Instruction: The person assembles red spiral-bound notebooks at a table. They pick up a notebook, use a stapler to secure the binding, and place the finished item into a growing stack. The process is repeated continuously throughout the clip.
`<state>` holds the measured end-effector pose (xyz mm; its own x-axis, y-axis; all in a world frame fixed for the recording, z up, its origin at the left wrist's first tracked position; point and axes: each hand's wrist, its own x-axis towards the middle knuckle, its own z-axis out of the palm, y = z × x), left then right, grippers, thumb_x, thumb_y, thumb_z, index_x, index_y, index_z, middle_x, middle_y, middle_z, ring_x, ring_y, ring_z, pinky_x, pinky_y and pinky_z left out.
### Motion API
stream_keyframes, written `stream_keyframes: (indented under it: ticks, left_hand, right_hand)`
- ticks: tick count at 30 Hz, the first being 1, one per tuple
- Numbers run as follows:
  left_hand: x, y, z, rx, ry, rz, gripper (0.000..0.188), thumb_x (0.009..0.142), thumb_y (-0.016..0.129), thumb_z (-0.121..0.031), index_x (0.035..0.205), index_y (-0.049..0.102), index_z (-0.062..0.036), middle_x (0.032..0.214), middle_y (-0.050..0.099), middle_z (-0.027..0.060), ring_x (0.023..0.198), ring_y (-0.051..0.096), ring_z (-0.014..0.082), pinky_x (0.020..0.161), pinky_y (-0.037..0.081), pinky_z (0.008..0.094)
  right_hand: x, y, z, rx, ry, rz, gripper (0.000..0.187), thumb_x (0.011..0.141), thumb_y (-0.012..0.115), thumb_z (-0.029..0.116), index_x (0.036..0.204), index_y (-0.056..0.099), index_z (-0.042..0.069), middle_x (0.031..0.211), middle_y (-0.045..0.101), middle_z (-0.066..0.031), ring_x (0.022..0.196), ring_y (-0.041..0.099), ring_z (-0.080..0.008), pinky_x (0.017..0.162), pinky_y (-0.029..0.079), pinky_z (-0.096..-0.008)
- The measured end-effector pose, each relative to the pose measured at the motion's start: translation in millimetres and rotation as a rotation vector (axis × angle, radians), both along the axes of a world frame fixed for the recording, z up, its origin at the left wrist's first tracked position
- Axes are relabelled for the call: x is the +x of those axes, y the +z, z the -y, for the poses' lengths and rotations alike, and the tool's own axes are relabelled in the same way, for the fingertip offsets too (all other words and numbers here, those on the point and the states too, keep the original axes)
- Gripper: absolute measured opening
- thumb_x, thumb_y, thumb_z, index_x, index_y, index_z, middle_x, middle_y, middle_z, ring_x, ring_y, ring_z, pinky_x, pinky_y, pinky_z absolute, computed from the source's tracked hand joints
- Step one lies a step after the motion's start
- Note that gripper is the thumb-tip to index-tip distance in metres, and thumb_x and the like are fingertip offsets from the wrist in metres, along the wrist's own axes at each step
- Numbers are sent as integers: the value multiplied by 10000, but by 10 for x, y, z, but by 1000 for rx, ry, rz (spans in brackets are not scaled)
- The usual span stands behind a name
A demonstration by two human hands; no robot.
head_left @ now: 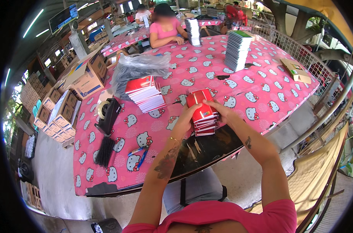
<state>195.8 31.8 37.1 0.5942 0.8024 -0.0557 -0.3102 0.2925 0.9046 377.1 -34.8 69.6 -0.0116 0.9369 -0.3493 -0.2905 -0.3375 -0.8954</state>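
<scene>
Cartons [58, 112], small and brown, stacked at far left; dark printed marks on their sides, too small to read. Screen [64, 18] hangs above, bluish picture. Next, large open carton [91, 75], also printed, lettering not legible from here. Black tape dispenser [108, 116] with pale roll stands on the pink table cover [87, 171], which is printed all over with white cat faces and red bows. Black bristly bundle [105, 151] lies just below it; pens [142, 158], at least one blue, to its right. Crumpled clear plastic bag [133, 66] behind a leaning red notebook pile [147, 95], white page edges facing out.

Person's left hand [189, 116] grips the left side of the held red notebooks [204, 111], thumb on the top cover. Notebooks are stacked at the near table edge, by a bare black patch [207, 149]; top cover bears a small coloured mark, print unreadable. Right hand [222, 111] grasps the opposite side, thumb also on top.

Co-worker [164, 29] in pink sits across, near a white-edged stack [193, 32]. Farther right, tall stack [237, 52] with green top, then opened cardboard piece [296, 71] with a greenish label, wording too small.
</scene>
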Motion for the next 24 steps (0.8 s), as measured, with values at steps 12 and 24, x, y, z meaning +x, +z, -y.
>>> stream_keyframes:
  ticks: [12, 24]
  left_hand:
    - [-694, -232, 460, -78, -150, 322, 694, 838, 725, -352, 1376, 481, 12, 1265, 634, 167, 1139, 642, 304, 981, 535, 443]
    - [-756, -607, 628, 167, -436, 151, 1089, 512, 987, -259, 1422, 463, 30, 1356, 582, 111, 1234, 558, 258, 1065, 442, 400]
  right_hand:
    - [-733, -244, 809, 713, -298, 756, 983, 656, 895, 401, 1453, 394, 114, 1424, 223, -235, 1393, 265, -452, 1138, 323, -507]
    - [-958, -473, 1940, 1087, -643, 1021, 1224, 629, 919, 324, 1574, 164, 136, 1555, 46, -330, 1443, 173, -513, 1151, 234, -572]
